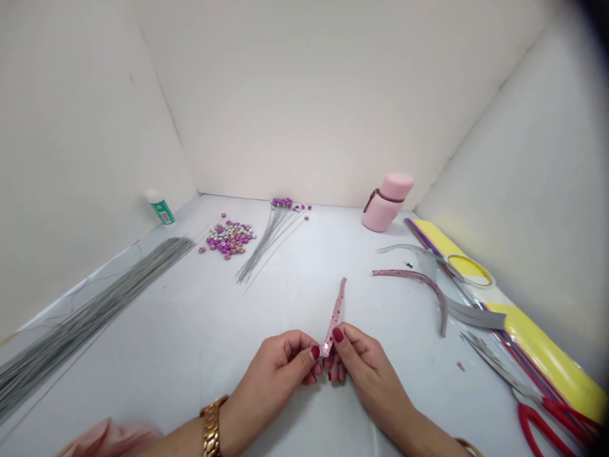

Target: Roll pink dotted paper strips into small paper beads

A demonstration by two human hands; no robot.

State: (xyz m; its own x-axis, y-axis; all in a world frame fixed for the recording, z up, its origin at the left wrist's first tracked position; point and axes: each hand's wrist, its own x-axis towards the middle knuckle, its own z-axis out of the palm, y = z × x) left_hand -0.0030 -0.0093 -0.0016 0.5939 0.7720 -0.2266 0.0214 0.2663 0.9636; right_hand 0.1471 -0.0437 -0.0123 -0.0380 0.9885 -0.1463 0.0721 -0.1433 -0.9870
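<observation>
A narrow pink strip with red spots is held between my hands near the front middle of the table, its free end pointing away from me. My left hand pinches at the strip's near end, where a folded or bunched part shows; exactly what lies between its fingertips is too small to tell. My right hand grips the strip's lower right edge between thumb and fingers. The tips of both hands are close together.
Grey wires lie at left, near a glue stick. Small purple, pink and silver pieces and tipped wires sit behind. At right are a pink bottle, curved strips, yellow sheets and red-handled scissors.
</observation>
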